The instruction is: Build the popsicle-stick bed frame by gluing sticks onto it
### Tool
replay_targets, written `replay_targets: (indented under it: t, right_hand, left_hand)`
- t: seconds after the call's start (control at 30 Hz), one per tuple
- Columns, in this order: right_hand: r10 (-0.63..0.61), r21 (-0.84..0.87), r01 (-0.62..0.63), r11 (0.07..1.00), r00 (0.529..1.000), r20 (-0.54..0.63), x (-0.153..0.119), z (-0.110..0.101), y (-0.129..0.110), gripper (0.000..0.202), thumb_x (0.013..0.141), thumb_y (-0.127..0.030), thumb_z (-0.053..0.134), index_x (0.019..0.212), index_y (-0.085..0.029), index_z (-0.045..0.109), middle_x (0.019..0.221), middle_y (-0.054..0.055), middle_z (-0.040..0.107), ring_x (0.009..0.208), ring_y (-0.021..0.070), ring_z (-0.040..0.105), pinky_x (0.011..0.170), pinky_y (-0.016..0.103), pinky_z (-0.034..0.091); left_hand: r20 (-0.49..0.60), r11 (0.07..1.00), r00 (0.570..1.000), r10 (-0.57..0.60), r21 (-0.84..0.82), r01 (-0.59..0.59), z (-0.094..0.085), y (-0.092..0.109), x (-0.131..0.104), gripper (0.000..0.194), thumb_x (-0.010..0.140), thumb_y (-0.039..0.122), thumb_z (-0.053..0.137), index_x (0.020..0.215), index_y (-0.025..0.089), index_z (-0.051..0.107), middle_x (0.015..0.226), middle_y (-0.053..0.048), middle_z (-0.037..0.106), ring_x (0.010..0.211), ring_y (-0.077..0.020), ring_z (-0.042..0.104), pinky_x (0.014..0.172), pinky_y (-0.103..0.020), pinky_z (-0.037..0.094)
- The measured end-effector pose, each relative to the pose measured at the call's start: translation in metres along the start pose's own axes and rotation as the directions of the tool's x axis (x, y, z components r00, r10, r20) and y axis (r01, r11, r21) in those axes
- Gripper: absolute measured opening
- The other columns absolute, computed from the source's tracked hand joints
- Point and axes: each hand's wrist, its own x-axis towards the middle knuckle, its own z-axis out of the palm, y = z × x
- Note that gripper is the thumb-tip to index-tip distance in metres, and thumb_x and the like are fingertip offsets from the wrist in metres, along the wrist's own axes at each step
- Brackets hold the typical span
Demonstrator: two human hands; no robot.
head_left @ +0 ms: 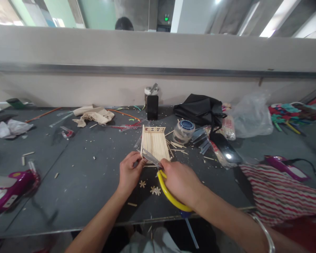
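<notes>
My left hand [130,169] is closed in a pinch at the near left corner of a small panel of pale wooden sticks [155,142]. What its fingertips hold is too small to make out. My right hand [180,179] grips yellow-handled scissors [168,195], their grey blades slanting across the panel's near end toward my left fingertips. Below the right hand, a dark blue part and a translucent stick [192,233] stick out past the table edge. Small star shapes of wood [142,184] lie in front of the panel.
Loose sticks [177,144] and a clear jar with a blue lid [183,131] are right of the panel. Behind it stands a black phone [152,108]. A purple glue gun [12,189] lies far left, a striped cloth [284,191] right, and a black bag [198,108] at the back.
</notes>
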Motion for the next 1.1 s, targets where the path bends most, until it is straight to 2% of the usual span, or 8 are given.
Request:
replay_targets:
  t: [0.13,0.37,0.67,0.8,0.9,1.0,1.1]
  right_hand:
    - [-0.007,-0.005,0.007,1.000,1.000,0.002,-0.002,0.000,-0.003,0.024,0.082,-0.014,0.042,0.099,-0.017,0.059,0.082,0.011,0.072,0.076,0.0239,0.070,0.061,0.029,0.045]
    - [0.007,0.008,-0.007,1.000,1.000,0.008,0.001,-0.003,-0.008,0.024,0.081,-0.012,0.040,0.095,-0.017,0.059,0.084,0.013,0.071,0.077,0.0269,0.070,0.061,0.032,0.047]
    - [0.009,0.007,-0.009,1.000,1.000,0.008,0.002,0.002,-0.004,0.024,0.082,-0.012,0.040,0.095,-0.018,0.060,0.080,0.012,0.071,0.076,0.0257,0.070,0.060,0.030,0.045]
    - [0.030,-0.031,-0.030,0.999,1.000,-0.005,-0.002,-0.003,-0.001,0.024,0.081,-0.014,0.042,0.095,-0.018,0.061,0.081,0.013,0.072,0.076,0.0265,0.070,0.059,0.031,0.044]
    - [0.105,-0.029,-0.105,0.994,0.994,-0.008,-0.013,-0.011,0.011,0.026,0.080,-0.014,0.044,0.097,-0.020,0.062,0.081,0.011,0.072,0.074,0.0269,0.070,0.057,0.030,0.043]
    - [0.170,0.070,-0.170,0.983,0.985,-0.007,-0.032,-0.013,0.038,0.028,0.081,-0.019,0.047,0.105,-0.025,0.062,0.077,0.006,0.073,0.070,0.0240,0.070,0.055,0.028,0.042]
    - [0.214,0.137,-0.191,0.972,0.960,-0.179,-0.051,-0.002,0.076,0.035,0.086,-0.040,0.047,0.116,-0.026,0.059,0.087,0.006,0.074,0.074,0.0241,0.071,0.056,0.028,0.046]
  left_hand:
    - [0.019,1.000,0.999,0.027,0.001,-0.027,0.000,-0.002,-0.001,0.010,0.083,0.023,0.060,0.078,0.019,0.068,0.082,-0.002,0.064,0.075,-0.0135,0.059,0.068,-0.022,0.044]
    - [0.006,0.997,0.998,0.060,0.045,-0.061,0.000,0.000,-0.001,0.012,0.083,0.021,0.060,0.074,0.017,0.066,0.077,-0.001,0.063,0.070,-0.0121,0.058,0.066,-0.021,0.043]
    - [-0.006,0.999,0.999,0.053,0.011,-0.053,0.002,0.000,-0.001,0.010,0.083,0.021,0.060,0.078,0.018,0.068,0.081,-0.002,0.066,0.074,-0.0131,0.060,0.068,-0.023,0.045]
    - [-0.008,1.000,1.000,0.029,0.010,-0.029,0.003,-0.003,-0.002,0.009,0.082,0.023,0.061,0.080,0.019,0.069,0.084,-0.003,0.066,0.075,-0.0134,0.060,0.069,-0.024,0.046]
    - [-0.023,1.000,1.000,0.002,0.026,-0.002,0.002,-0.004,-0.002,0.008,0.082,0.024,0.061,0.079,0.019,0.067,0.084,-0.002,0.066,0.075,-0.0134,0.059,0.070,-0.024,0.045]
    - [0.005,1.000,1.000,-0.023,0.008,0.023,0.000,-0.003,-0.001,0.011,0.083,0.025,0.059,0.076,0.018,0.064,0.083,-0.002,0.064,0.074,-0.0130,0.057,0.070,-0.024,0.043]
    - [0.031,0.998,0.998,-0.055,-0.039,0.056,-0.001,-0.002,0.000,0.012,0.083,0.027,0.059,0.078,0.018,0.063,0.079,-0.002,0.061,0.071,-0.0124,0.054,0.067,-0.024,0.042]
